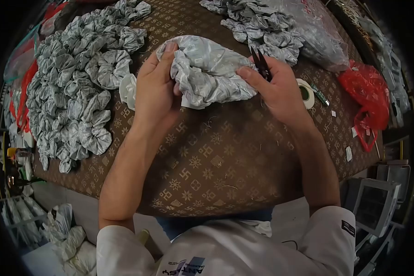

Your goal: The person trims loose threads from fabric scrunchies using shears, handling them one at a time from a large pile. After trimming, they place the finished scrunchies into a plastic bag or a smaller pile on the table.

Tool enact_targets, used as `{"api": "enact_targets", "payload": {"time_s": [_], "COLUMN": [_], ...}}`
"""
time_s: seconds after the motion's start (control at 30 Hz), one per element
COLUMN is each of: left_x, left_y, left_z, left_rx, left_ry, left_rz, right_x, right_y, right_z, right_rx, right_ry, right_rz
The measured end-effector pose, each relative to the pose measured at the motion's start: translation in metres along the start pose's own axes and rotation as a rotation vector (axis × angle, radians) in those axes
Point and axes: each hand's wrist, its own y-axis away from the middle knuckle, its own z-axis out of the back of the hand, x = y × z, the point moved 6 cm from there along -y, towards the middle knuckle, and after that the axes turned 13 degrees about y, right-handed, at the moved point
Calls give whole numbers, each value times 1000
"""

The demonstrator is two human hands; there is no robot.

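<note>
A pale silvery-grey fabric scrunchie (211, 73) is stretched between my two hands above the table. My left hand (158, 76) grips its left end, thumb on top and the other fingers mostly hidden behind. At the opposite end, my right hand (278, 83) pinches the fabric between thumb and fingers. Black thread snips (262, 64) are also held in my right hand, blades apart and pointing up and away from me. Part of a white round item (128, 91) shows beside my left wrist, partly covered.
Grey scrunchies (73, 92) are heaped on the left, with another pile (267, 30) at the back right. Beside that lie a clear plastic bag (324, 39), a red bag (365, 96), and a tape roll (306, 93). Thread scraps dot the brown patterned tablecloth (207, 184).
</note>
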Motion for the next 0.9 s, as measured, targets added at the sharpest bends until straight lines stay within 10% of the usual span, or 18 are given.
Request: {"api": "enact_targets", "payload": {"time_s": [0.3,0.7,0.9], "left_x": [11,5,1], "left_y": [11,22,20], "left_z": [-26,-41,-33], "left_rx": [310,222,199], "left_ry": [-179,-400,-440], "left_rz": [68,-138,-162], "right_x": [15,13,28], "right_y": [8,10,7], "right_z": [2,-15,2], "right_rx": [-164,-118,-356], "right_ry": [118,83,204], "right_rz": [109,91,428]}}
